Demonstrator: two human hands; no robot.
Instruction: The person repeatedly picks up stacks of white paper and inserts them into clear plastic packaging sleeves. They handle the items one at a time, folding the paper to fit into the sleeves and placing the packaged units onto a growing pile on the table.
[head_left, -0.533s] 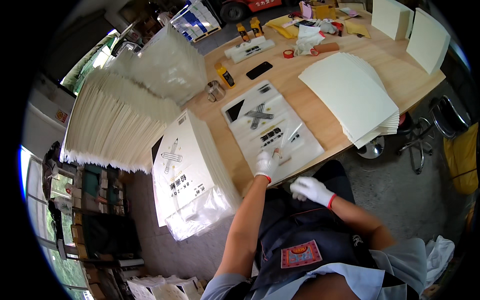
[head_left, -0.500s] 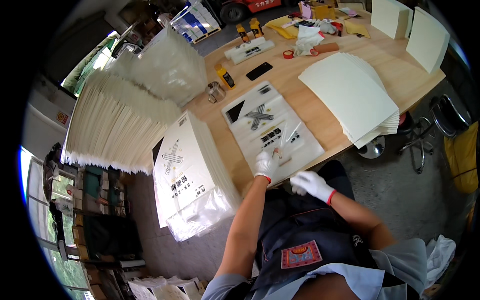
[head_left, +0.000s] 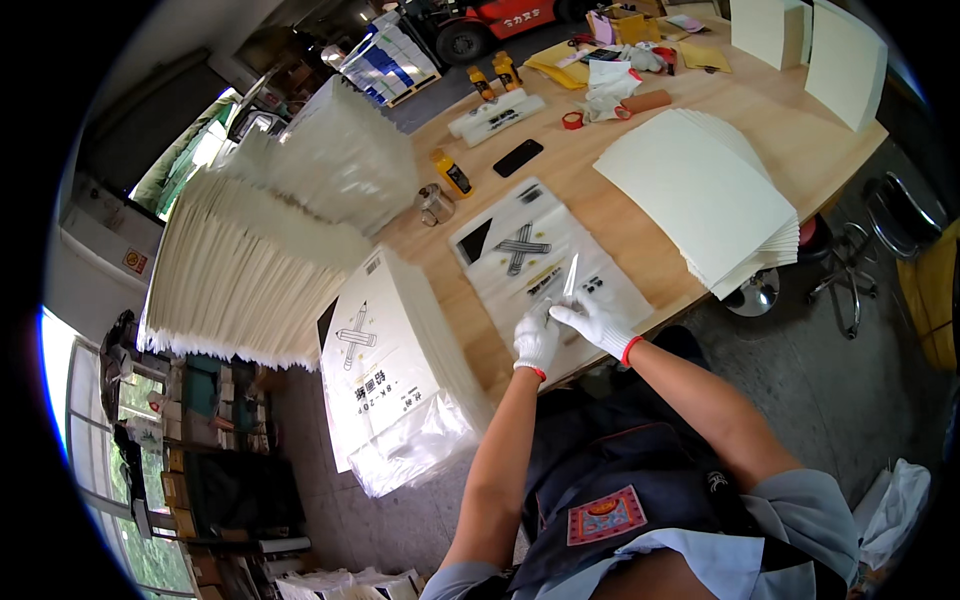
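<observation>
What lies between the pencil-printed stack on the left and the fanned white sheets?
A flat pile of printed plastic, with tabletop showing on both sides of it, as the head view shows.

Both gloved, the left hand (head_left: 536,338) and right hand (head_left: 600,327) come together

The left forearm (head_left: 500,460) rises steeply from the lower edge, its wrist (head_left: 529,371) nearly straight. The right forearm (head_left: 705,405) slants up and leftward from a bent elbow. Both lie bare below short sleeves (head_left: 810,510). The hands meet in front of the body, fingertips close together, the right reaching in toward the left. Whether the fingertips touch is too small to tell.
</observation>
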